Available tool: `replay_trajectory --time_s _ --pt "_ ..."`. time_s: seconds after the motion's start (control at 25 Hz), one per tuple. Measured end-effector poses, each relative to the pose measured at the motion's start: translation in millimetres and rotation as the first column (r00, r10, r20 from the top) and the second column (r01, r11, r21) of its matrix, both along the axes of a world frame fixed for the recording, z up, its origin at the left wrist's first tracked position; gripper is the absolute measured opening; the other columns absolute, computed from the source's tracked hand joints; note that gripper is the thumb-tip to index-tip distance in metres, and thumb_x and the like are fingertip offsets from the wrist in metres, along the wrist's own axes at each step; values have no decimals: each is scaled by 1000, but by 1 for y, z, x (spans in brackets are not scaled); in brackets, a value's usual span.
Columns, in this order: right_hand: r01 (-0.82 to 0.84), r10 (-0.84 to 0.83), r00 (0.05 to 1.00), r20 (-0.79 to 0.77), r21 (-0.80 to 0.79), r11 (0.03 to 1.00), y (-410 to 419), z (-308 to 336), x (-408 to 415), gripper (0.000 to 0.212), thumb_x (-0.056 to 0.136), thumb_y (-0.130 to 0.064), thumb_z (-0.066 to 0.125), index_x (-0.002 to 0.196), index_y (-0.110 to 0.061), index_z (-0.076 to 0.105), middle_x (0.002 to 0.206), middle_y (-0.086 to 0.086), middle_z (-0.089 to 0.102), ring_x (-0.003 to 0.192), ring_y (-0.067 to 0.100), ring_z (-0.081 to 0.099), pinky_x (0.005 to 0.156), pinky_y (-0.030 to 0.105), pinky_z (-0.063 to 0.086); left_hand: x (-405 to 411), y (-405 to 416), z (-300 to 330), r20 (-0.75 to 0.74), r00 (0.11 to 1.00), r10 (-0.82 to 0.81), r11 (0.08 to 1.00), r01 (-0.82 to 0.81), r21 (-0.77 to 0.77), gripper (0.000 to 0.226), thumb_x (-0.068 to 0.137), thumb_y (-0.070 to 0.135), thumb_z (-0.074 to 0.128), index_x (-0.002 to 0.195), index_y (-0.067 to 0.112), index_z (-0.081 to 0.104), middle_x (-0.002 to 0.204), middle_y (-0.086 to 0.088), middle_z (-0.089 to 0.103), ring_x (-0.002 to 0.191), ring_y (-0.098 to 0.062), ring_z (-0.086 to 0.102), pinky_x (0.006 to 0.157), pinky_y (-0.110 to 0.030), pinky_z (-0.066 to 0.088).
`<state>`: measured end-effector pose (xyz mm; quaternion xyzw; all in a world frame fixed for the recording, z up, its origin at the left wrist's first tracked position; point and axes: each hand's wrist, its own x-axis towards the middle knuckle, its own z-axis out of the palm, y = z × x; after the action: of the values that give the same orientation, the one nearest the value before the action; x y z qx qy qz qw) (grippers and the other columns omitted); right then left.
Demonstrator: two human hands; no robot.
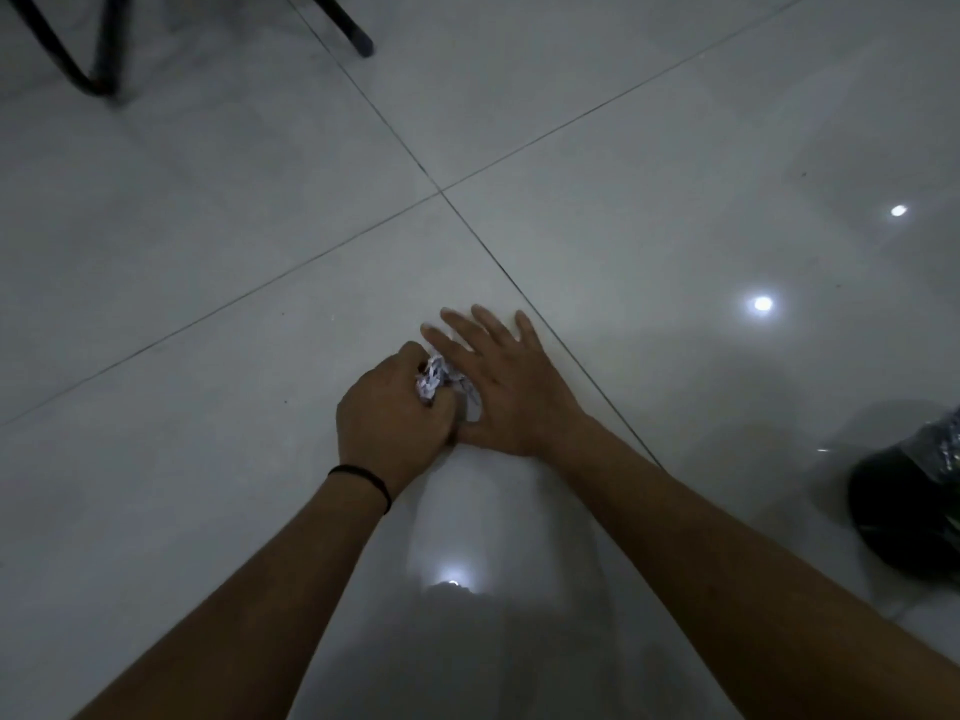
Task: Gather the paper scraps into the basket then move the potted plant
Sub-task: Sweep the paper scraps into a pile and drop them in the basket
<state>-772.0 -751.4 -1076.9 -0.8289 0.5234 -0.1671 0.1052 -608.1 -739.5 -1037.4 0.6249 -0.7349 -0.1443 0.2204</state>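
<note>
Scraps of white crumpled paper (435, 379) bunched in left hand (392, 415), fingers curled tight round them, low over glossy grey tiled floor (208, 252). Right hand (501, 384) flat, fingers spread, pushing bits in. Loose grip could drop bits; black basket (906, 511) well apart at right edge.

Left hand (392, 410): fingers curled round a bunch of paper scraps (435, 379), a dark band (363, 478) on the wrist.
Right hand (506, 384): flat, fingers straight and spread, lying against the scraps from the right side; thumb touching the left hand.
Floor (208, 252): glossy pale tiles with dark grout lines crossing above the hands, bright spots of reflected light.
Right edge: a dark round object (904, 517) with crinkled plastic, cut off.
Top left: black furniture legs (93, 54).
</note>
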Motion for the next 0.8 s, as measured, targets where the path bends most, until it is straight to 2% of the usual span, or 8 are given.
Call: replay_trajectory --time_s 0.12,0.2,0.32,0.4,0.48,0.56,0.68,0.8 --pt "4 3 998 71 -104 995 4 -5 -2 59 86 -57 52 128 -17 63 141 10 57 133 34 49 111 56 33 10 14 -7 98 995 15 997 -7 -78 18 78 43 49 74 25 43 65 9 49 55 -12 46 48 -24 29" --pt "69 -48 989 142 -144 987 9 -1 -3 33 85 -40 60 105 -15 67 116 10 63 111 33 58 97 45 44 16 20 -14 72 996 50 996 -44 -76 28 77 48 49 88 23 51 77 6 55 64 -16 54 52 -27 41" --pt "189 -177 977 116 -106 976 16 3 -4 21 79 -31 57 91 -14 61 97 8 58 92 30 55 80 42 46 17 28 -21 66 996 52 996 -47 -81 65 75 54 55 129 18 51 113 -6 56 98 -22 55 79 -36 50" --pt "262 -252 961 111 -87 961 19 3 -7 20 77 -31 55 86 -13 58 92 8 55 88 29 52 76 40 45 13 29 -22 88 996 3 998 3 -63 84 76 55 60 148 21 34 136 -11 45 122 -26 45 100 -41 41" --pt "318 -305 943 132 -89 944 23 4 -9 18 76 -29 57 85 -13 58 90 8 55 85 28 51 73 38 44 5 26 -20 105 988 -112 992 118 -44 88 81 54 61 154 23 22 151 -12 34 139 -27 33 114 -44 30" --pt "348 -329 928 173 -95 933 28 4 -13 17 75 -26 58 85 -12 59 91 9 56 84 28 53 70 38 46 -2 21 -21 157 959 -236 970 243 -27 78 88 50 55 154 24 24 153 -11 33 143 -27 30 118 -47 22" --pt "362 -336 896 290 -39 931 37 7 -17 24 74 -27 60 92 -10 60 97 8 57 87 24 54 71 41 50 -3 18 -25 165 950 -266 955 283 -91 45 92 42 54 131 20 57 132 -10 53 125 -29 48 112 -47 30" --pt "283 -276 895 350 33 959 44 13 -22 56 70 -39 65 119 -12 60 122 7 56 111 23 54 92 42 50 -4 23 -25 164 971 -172 974 193 -116 25 94 37 53 106 18 65 108 -6 57 102 -26 52 91 -40 41"
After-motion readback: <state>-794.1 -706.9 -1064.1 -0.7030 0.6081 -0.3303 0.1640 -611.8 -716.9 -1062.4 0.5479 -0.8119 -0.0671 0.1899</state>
